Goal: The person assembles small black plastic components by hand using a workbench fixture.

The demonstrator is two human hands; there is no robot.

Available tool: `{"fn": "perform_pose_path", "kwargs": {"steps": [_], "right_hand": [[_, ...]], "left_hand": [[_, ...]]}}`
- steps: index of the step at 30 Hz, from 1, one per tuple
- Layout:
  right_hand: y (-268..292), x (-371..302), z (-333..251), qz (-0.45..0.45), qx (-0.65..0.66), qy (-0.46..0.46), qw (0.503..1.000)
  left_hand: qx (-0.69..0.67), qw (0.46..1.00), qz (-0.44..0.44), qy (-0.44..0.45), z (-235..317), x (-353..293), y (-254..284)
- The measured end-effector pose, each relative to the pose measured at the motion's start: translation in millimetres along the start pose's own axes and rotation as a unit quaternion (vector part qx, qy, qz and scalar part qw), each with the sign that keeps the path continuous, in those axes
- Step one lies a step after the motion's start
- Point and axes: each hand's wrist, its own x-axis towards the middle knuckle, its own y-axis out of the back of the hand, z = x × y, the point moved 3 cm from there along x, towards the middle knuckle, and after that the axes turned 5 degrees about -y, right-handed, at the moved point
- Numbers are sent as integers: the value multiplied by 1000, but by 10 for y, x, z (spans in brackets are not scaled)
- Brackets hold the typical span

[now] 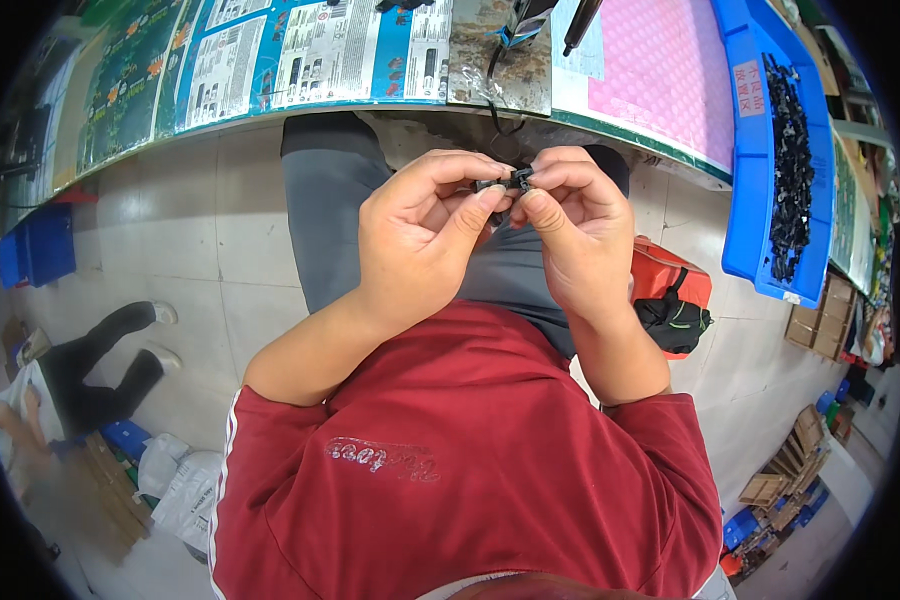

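Above my lap, just short of the table's edge, both hands meet at a small black part. My left hand pinches its left end between thumb and forefinger. On the other end, the thumb and forefinger of my right hand are closed. The fingertips cover much of the part, so its exact kind does not show. A thin black cord hangs over the table edge just beyond my hands.
A table with printed sheets runs across the front, with pink bubble wrap on its right. A blue tray of black parts stands at the right. A red bag lies beside my leg. Another person sits at the far left.
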Motion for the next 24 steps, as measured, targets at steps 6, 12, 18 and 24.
{"fn": "perform_pose_path", "kwargs": {"steps": [6, 12, 18, 24], "right_hand": [[-36, 4, 18, 10, 51, -6, 999], [55, 41, 5, 30, 66, -54, 996], [108, 87, -12, -12, 97, -179, 979], [242, 149, -11, 3, 80, -226, 971]], "left_hand": [[75, 992, 23, -99, -32, -27, -93], [162, 975, 16, -149, -15, 47, -70], [340, 863, -79, -366, 8, 156, -54], [325, 859, -140, -369, -43, 210, -72]]}}
